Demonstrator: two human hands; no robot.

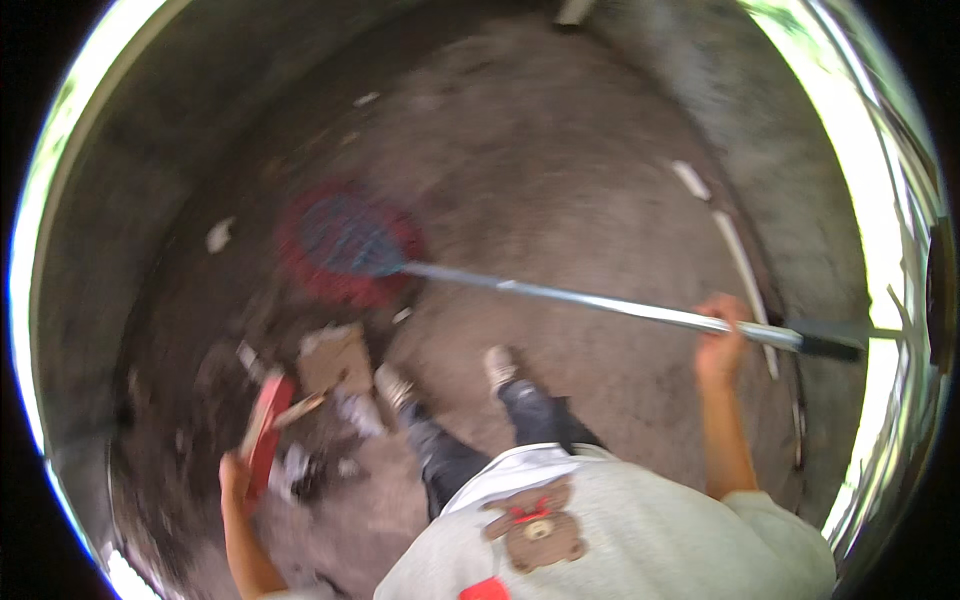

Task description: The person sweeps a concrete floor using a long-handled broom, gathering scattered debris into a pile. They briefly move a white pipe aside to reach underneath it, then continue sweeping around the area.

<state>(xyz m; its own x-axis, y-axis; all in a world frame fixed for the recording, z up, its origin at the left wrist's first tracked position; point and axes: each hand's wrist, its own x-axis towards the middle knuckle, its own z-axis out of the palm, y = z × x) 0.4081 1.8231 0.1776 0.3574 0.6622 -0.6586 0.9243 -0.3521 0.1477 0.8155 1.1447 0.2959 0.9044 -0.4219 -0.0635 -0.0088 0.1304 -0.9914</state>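
My right hand [721, 337] grips the metal pole of a long-handled mop [600, 301] near its dark end. The pole slants up and left across the view to a round mop head [349, 247] with a bluish frame and a red fringe, blurred over the floor. At the lower left my left hand [235, 476] is closed around a red, board-like object [268, 431], whose exact kind I cannot tell. Beside it a light, narrow stick or piece of debris [300, 410] points up to the right; whether the two are joined is unclear.
A piece of brown cardboard [335, 360] and crumpled white scraps [360, 412] lie on the dirty floor left of my feet. A white strip [739, 259] runs along the base of the right wall [795, 195]. A pale scrap [220, 235] lies near the left wall.
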